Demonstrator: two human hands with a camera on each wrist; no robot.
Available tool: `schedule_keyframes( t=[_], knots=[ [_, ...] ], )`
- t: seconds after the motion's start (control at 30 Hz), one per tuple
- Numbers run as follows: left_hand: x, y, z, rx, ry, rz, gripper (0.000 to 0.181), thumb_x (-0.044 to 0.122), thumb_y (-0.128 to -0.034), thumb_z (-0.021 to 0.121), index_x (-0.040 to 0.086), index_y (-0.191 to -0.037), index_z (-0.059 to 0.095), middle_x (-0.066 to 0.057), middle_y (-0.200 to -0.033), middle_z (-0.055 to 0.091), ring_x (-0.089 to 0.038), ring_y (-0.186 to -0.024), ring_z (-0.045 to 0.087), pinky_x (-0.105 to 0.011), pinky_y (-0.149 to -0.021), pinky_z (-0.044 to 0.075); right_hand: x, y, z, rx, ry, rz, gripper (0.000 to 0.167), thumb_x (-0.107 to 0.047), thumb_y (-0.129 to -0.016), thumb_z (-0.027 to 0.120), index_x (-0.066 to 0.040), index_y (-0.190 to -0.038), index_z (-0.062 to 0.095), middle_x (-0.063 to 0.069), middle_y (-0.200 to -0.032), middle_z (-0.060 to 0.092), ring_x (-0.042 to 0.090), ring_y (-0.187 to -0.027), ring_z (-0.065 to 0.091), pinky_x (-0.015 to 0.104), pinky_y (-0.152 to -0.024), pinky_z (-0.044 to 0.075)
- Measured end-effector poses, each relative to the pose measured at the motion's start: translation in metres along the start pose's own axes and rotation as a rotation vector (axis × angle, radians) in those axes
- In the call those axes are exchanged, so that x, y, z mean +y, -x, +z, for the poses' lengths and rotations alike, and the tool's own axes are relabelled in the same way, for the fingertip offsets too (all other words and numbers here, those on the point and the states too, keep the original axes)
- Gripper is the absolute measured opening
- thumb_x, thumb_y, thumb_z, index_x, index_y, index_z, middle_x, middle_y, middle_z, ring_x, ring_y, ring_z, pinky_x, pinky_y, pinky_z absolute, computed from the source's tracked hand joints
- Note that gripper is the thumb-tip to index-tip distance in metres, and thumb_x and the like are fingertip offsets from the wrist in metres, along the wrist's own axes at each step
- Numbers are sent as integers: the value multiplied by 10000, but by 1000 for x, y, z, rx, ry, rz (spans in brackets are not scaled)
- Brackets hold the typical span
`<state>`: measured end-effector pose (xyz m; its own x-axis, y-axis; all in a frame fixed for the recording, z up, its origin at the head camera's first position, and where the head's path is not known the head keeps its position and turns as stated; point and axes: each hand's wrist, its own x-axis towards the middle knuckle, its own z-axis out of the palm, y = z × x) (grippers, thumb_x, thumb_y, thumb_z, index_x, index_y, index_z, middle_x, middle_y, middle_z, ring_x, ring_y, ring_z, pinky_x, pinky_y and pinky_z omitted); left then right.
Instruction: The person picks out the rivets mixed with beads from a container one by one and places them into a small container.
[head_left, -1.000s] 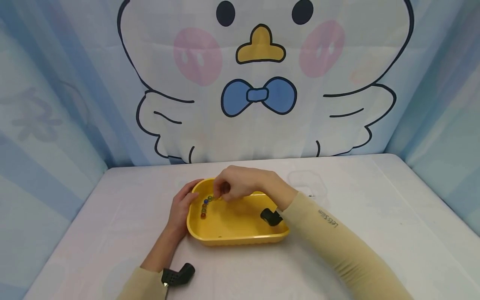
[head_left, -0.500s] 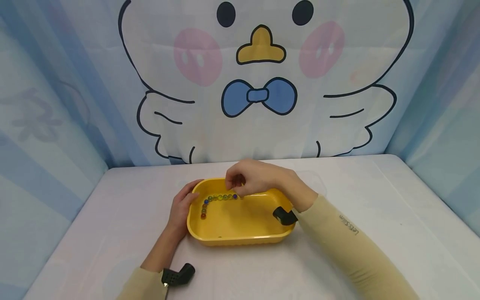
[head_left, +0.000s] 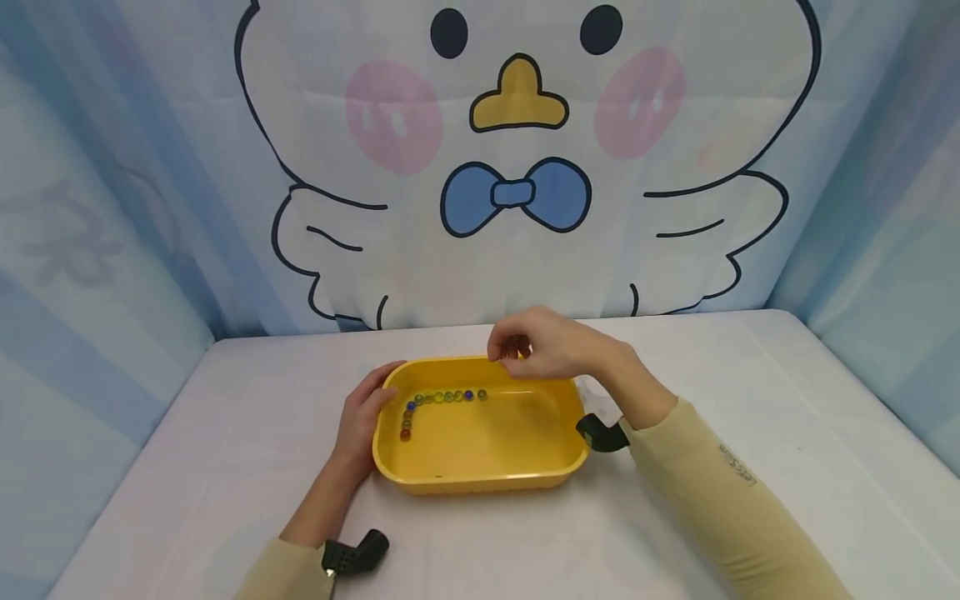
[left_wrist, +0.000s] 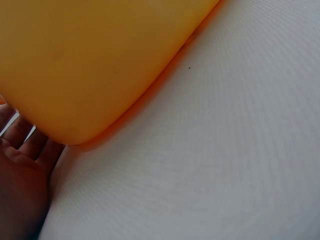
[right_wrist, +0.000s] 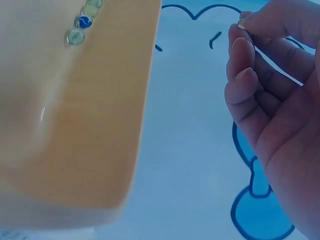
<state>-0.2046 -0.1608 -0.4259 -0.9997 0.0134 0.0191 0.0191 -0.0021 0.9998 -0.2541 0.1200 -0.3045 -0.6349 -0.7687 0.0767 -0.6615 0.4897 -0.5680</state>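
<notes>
A yellow tray (head_left: 480, 482) stands on the table. Inside it, several glass marbles (head_left: 448, 397) form a bent row along the left and far sides. The rightmost marble (head_left: 482, 395) lies a little apart from the blue one beside it. My left hand (head_left: 362, 419) grips the tray's left end, thumb over the rim and fingers along the outer wall. My right hand (head_left: 542, 343) hovers above the far rim with its fingers curled. In the right wrist view its thumb (right_wrist: 270, 22) meets the index fingertip, and no marble shows between them.
A white cloth (head_left: 712, 467) covers the table. Behind it hangs a curtain (head_left: 517, 275) with a cartoon bird on it. Black wrist cameras (head_left: 356, 552) sit on both wrists, and the right one is close to the tray's right end.
My right hand has moved right and away along the marble row, then up over the far rim. More of the row has come into sight. The left hand keeps its place on the tray.
</notes>
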Motion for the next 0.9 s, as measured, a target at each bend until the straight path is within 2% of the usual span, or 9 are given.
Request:
schedule_keyframes(
  t=[0.13,0.37,0.5,0.7,0.9],
  knots=[
    [-1,0,0,-3,5,5,461,87,-999,402,58,-1449,498,-86,-1482,482,-224,-1300,460,-279,-1117,361,5,10,-5,45,-2,5,108,-14,-884,635,-62,-965,688,-3,-874,629,170,-793,559,316,-711,529],
    [-1,-1,0,-5,27,6,457,83,-1005,393,52,-1450,492,-85,-1483,477,-223,-1300,458,-318,-1135,349,14,25,-13,105,-16,14,144,14,-878,626,-94,-954,683,11,-881,640,186,-799,565,348,-714,536],
    [-1,0,0,-4,35,3,456,81,-1005,388,51,-1449,490,-85,-1481,477,-222,-1298,460,-300,-1127,355,19,33,-18,145,-24,16,165,43,-871,629,-90,-954,682,-22,-878,628,190,-790,560,319,-701,530],
    [-3,-1,0,-5,54,4,456,80,-1006,389,53,-1449,490,-78,-1482,476,-223,-1302,461,-256,-1102,374,29,48,-19,215,-30,28,163,55,-876,645,-83,-952,687,1,-892,639,195,-789,549,261,-675,503],
    [-1,0,-1,-11,29,7,461,82,-1004,389,49,-1454,484,-84,-1490,470,-228,-1308,457,-252,-1101,373,39,62,-17,260,-12,49,175,61,-870,653,-97,-936,687,-1,-885,646,199,-773,550,270,-661,506]
  ],
)
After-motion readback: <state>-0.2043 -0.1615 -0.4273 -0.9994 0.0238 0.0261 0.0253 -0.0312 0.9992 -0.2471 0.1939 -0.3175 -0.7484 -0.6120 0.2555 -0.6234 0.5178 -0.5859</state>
